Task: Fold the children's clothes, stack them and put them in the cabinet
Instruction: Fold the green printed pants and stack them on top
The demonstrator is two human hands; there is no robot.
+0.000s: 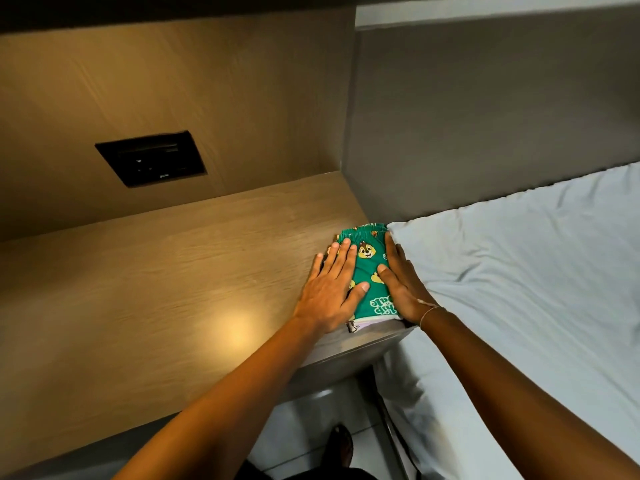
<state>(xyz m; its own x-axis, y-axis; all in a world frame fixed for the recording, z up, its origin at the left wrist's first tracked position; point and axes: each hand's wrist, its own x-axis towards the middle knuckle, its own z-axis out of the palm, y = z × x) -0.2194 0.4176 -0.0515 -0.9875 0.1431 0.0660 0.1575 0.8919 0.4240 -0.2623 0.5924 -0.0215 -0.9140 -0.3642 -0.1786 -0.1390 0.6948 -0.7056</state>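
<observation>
A small stack of folded children's clothes (370, 271) sits at the right end of a wooden surface (173, 289), next to the bed. The top piece is green with cartoon chipmunk prints; paler layers peek out underneath at the near edge. My left hand (330, 289) lies flat on the stack's left side, fingers spread, thumb on the green cloth. My right hand (401, 285) presses against the stack's right side, between the clothes and the mattress. Both hands hem in the stack from either side.
A bed with a pale blue sheet (519, 289) fills the right, touching the wooden surface. A grey headboard panel (485, 116) rises behind. A black socket panel (152, 157) sits in the wooden back wall. Tiled floor and a foot (341, 445) show below.
</observation>
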